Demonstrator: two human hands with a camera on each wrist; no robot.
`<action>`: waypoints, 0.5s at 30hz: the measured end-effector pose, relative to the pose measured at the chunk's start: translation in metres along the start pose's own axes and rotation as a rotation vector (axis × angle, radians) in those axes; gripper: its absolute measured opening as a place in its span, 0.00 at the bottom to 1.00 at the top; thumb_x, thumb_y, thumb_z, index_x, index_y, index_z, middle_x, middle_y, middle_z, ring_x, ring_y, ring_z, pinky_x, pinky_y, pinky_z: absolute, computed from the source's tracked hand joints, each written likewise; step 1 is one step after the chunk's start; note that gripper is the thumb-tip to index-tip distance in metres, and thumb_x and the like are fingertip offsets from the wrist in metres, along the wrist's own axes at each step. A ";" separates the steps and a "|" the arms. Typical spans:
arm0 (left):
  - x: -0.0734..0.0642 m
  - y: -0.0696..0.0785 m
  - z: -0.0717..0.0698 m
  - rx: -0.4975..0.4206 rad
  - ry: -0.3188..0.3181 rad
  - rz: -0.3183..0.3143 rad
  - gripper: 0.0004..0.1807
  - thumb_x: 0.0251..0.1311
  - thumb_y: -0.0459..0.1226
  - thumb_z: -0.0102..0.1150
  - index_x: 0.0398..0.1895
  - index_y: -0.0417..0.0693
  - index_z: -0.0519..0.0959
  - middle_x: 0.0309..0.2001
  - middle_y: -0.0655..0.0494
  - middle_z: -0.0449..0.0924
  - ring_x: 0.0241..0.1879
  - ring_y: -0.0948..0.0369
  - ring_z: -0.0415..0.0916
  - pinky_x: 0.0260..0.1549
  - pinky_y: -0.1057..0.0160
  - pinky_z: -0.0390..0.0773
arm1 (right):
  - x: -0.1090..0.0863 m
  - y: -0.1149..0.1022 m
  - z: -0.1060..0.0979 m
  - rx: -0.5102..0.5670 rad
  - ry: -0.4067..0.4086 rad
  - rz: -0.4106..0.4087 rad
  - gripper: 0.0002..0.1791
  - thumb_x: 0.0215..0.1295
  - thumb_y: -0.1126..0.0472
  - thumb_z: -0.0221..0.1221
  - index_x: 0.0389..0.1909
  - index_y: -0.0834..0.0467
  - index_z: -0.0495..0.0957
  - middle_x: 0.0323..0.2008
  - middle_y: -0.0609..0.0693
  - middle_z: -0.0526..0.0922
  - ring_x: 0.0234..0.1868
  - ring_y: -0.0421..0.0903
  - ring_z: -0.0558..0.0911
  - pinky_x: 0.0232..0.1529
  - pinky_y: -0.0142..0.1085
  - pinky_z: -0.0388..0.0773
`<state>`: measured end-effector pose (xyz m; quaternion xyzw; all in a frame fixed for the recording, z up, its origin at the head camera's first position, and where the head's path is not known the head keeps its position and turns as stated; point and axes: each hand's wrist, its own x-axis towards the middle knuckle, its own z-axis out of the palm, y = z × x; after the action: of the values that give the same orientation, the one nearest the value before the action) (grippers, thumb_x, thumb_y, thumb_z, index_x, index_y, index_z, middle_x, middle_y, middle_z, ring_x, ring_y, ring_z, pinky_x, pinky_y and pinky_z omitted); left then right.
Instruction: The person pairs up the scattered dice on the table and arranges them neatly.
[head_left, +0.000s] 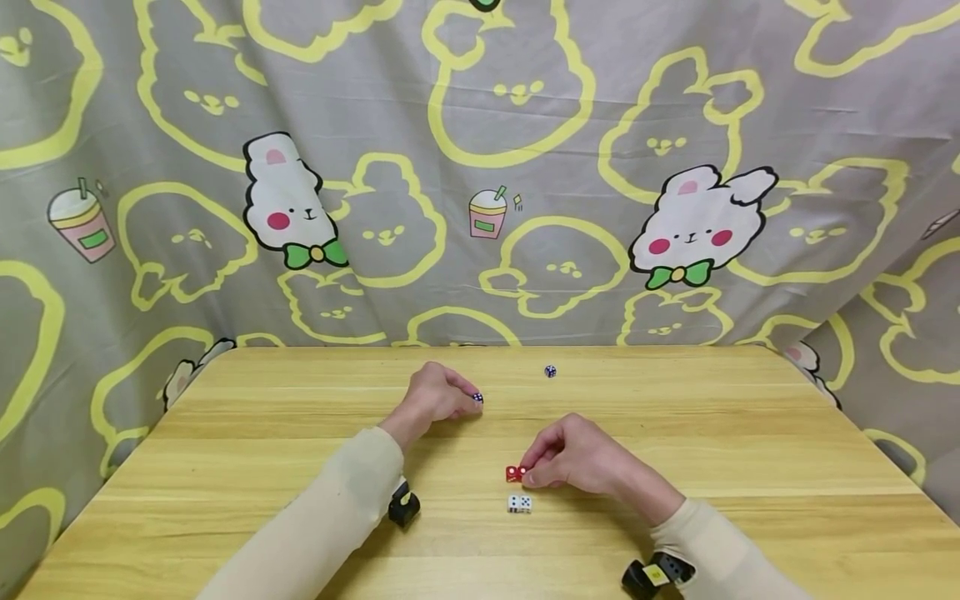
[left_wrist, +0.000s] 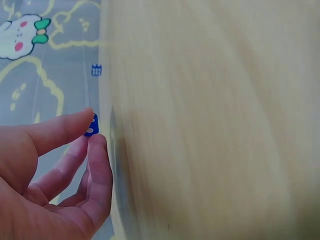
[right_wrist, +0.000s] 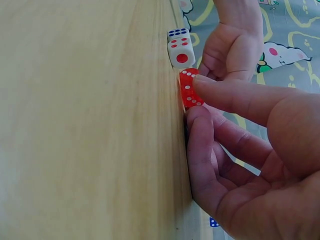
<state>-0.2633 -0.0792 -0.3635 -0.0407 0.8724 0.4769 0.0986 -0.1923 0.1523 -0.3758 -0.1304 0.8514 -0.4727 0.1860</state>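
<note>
My left hand pinches a dark blue die between thumb and fingertips, at or just above the table left of centre. Its pips show between the fingertips in the left wrist view, where the same blue die is partly covered. Nearer to me, my right hand has thumb and finger on the right one of two red dice, which stand side by side. The right wrist view shows a red die held at its edge. Just in front of the red pair, two white dice sit together.
Another dark blue die lies near the back edge of the wooden table. Behind the table hangs a grey patterned cloth. Each wrist carries a black camera, the left one close to the tabletop.
</note>
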 end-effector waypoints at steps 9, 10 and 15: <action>-0.015 0.004 0.010 -0.028 -0.081 0.017 0.08 0.54 0.33 0.81 0.35 0.45 0.90 0.32 0.53 0.89 0.29 0.62 0.81 0.31 0.68 0.83 | 0.000 -0.001 -0.001 0.002 -0.001 0.005 0.07 0.56 0.65 0.77 0.34 0.58 0.90 0.27 0.47 0.87 0.29 0.40 0.80 0.30 0.32 0.79; -0.016 0.004 0.011 -0.030 -0.090 0.015 0.08 0.54 0.33 0.81 0.35 0.45 0.90 0.32 0.53 0.89 0.29 0.62 0.81 0.31 0.68 0.83 | 0.000 -0.001 -0.001 0.005 -0.002 0.004 0.07 0.56 0.65 0.77 0.34 0.58 0.90 0.27 0.47 0.87 0.29 0.40 0.80 0.30 0.31 0.79; -0.022 0.002 0.013 -0.039 -0.116 0.015 0.08 0.53 0.32 0.82 0.35 0.44 0.91 0.32 0.54 0.89 0.27 0.63 0.81 0.30 0.68 0.83 | 0.000 -0.001 -0.002 0.013 -0.009 -0.003 0.07 0.55 0.65 0.78 0.34 0.59 0.90 0.28 0.48 0.87 0.29 0.40 0.80 0.30 0.31 0.79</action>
<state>-0.2407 -0.0676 -0.3644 -0.0083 0.8561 0.4960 0.1447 -0.1930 0.1527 -0.3740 -0.1324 0.8474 -0.4779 0.1899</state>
